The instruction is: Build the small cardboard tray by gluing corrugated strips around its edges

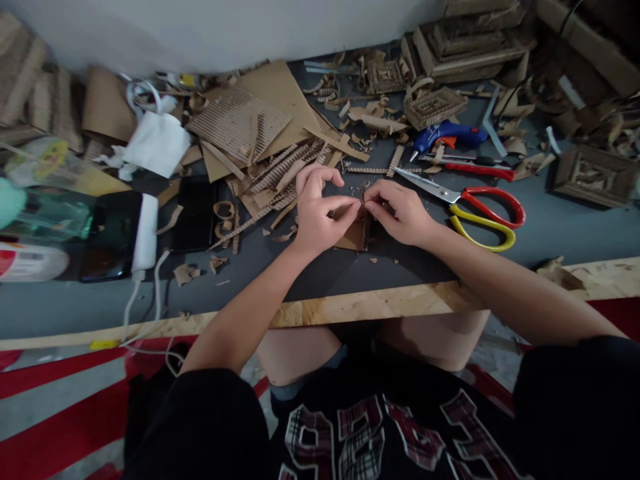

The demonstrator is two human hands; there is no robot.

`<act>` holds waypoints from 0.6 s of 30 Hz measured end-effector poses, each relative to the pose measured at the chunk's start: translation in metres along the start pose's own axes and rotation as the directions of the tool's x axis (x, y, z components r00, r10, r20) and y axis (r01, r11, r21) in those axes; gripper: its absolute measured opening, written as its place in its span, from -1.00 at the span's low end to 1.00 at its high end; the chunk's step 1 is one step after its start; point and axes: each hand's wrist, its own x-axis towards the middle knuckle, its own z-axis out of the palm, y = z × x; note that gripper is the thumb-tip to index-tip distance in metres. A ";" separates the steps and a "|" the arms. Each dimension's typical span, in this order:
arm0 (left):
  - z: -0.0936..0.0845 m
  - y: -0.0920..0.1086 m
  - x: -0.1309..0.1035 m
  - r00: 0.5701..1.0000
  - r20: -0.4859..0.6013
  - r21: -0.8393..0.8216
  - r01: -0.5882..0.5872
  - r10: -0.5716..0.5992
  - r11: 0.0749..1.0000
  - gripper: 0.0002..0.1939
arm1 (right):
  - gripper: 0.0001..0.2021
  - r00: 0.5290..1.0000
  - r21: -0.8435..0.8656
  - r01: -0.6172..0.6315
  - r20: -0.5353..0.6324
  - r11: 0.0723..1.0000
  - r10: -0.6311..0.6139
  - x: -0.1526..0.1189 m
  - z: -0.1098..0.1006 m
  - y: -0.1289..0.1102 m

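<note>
My left hand (323, 212) is closed in a pinch, thumb tip meeting a finger, with the index finger curled above. What it pinches is too small to make out. Right beside it, my right hand (397, 210) has thumb and fingers pressed together on a small strip of corrugated cardboard (365, 198). Both sets of fingertips nearly touch. Below them a small flat cardboard piece (354, 237) lies on the dark table, partly covered by my hands.
To the right lie scissors (493, 207) with red and yellow handles, a red utility knife (480, 170) and a blue glue gun (447, 135). Cardboard strips and sheets (240, 120) pile up behind my left hand. Phones (111, 233) and a white cable (157, 287) are at left.
</note>
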 end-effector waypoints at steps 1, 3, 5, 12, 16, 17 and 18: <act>0.000 0.000 0.000 1.000 -0.010 -0.006 0.004 -0.004 1.000 -0.60 | -0.90 1.000 0.006 0.007 0.003 1.000 -0.007 0.000 0.000 0.000; -0.001 0.001 0.001 0.999 -0.036 -0.016 -0.006 0.005 1.000 -0.60 | -0.91 1.000 0.019 0.018 0.010 1.000 -0.018 0.000 -0.001 -0.001; -0.001 0.001 0.001 0.998 -0.055 -0.018 -0.008 0.007 1.000 -0.61 | -0.91 1.000 0.041 0.024 0.015 0.999 -0.025 0.001 -0.002 -0.002; 0.008 0.000 -0.002 0.993 -0.066 -0.154 0.086 -0.097 0.984 -0.61 | -0.86 0.998 0.148 0.041 -0.045 0.988 -0.035 0.002 0.000 0.000; 0.008 0.000 -0.002 0.993 -0.011 -0.173 0.111 -0.115 0.979 -0.54 | -0.79 0.998 0.209 0.019 -0.058 0.978 -0.007 0.001 0.001 0.001; 0.007 0.001 -0.001 0.994 -0.007 -0.162 0.109 -0.111 0.981 -0.54 | -0.80 0.998 0.228 -0.015 -0.062 0.973 0.029 0.000 0.001 0.001; 0.005 0.001 -0.001 0.995 -0.006 -0.145 0.102 -0.104 0.984 -0.53 | -0.81 0.995 0.241 -0.054 -0.072 0.969 0.073 -0.001 0.001 0.000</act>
